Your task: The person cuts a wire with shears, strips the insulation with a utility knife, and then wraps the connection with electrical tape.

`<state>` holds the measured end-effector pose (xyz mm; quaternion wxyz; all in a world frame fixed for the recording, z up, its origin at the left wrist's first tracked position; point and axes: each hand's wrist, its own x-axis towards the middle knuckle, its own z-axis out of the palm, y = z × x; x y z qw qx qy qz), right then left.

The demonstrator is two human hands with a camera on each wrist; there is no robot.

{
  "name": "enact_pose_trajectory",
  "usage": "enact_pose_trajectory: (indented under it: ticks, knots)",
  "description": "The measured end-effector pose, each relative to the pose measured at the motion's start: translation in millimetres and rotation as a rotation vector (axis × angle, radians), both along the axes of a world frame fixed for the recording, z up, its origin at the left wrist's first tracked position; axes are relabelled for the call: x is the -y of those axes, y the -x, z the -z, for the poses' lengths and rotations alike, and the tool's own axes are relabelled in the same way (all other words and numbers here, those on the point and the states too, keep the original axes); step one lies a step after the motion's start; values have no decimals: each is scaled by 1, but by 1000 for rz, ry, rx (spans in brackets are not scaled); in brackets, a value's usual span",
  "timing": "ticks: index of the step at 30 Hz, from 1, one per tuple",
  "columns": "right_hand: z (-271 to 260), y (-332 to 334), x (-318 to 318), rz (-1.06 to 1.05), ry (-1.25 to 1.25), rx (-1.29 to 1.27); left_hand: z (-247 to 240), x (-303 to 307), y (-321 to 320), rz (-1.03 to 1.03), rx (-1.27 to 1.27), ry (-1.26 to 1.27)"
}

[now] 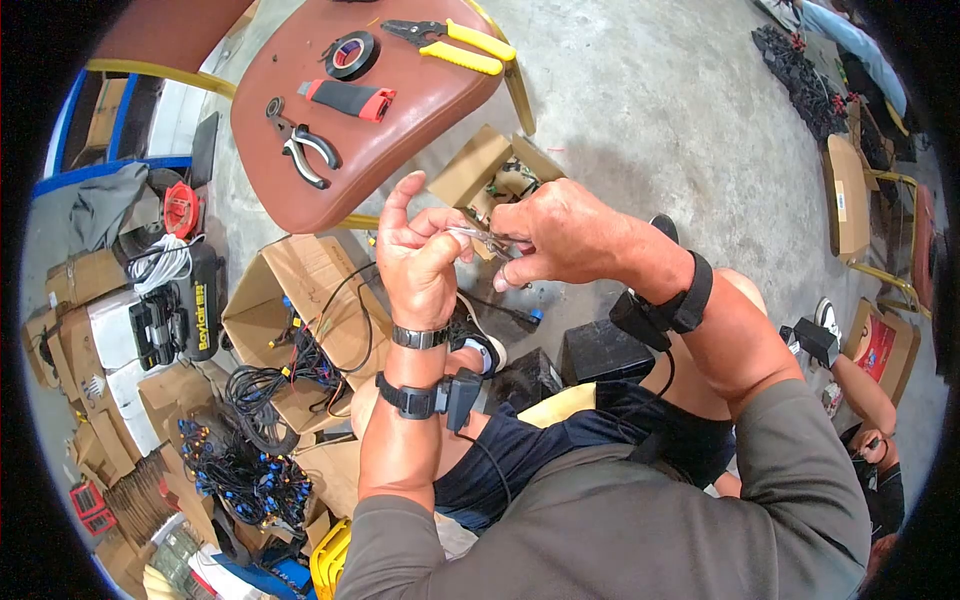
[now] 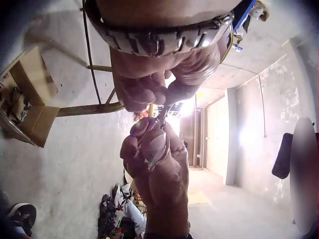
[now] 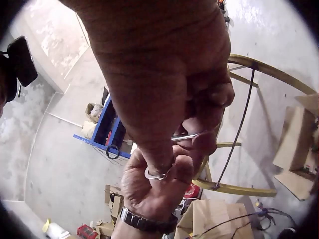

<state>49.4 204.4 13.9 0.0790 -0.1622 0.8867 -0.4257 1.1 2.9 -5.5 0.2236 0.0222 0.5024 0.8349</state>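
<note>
In the head view the left hand (image 1: 418,268) pinches one end of a thin, clear-silvery piece (image 1: 478,237) between thumb and forefinger, its other fingers raised. Close beside it, the right hand (image 1: 562,232) grips the same piece or something joined to it; which is unclear. The left wrist view has the left hand (image 2: 164,74) above and the right hand (image 2: 158,172) below, fingertips nearly meeting at a shiny narrow part (image 2: 165,113). A pale loop (image 3: 158,175) shows at the left hand (image 3: 157,191) in the right wrist view, where the right hand (image 3: 164,84) covers much.
A red-brown chair (image 1: 400,110) holds yellow-handled pliers (image 1: 465,45), black tape (image 1: 351,55), a red-black cutter (image 1: 350,100) and black-white pliers (image 1: 300,145). Open cardboard boxes (image 1: 470,165) stand on the floor; cable bundles (image 1: 250,470) lie at left. Another person's arm (image 1: 868,400) shows at right.
</note>
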Motion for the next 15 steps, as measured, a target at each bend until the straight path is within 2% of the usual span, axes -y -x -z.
enact_pose_trajectory:
  ticks: [15]
  knots:
    - [-5, 2, -4, -13, -9, -15, -2, 0, 1, 56, 5, 46]
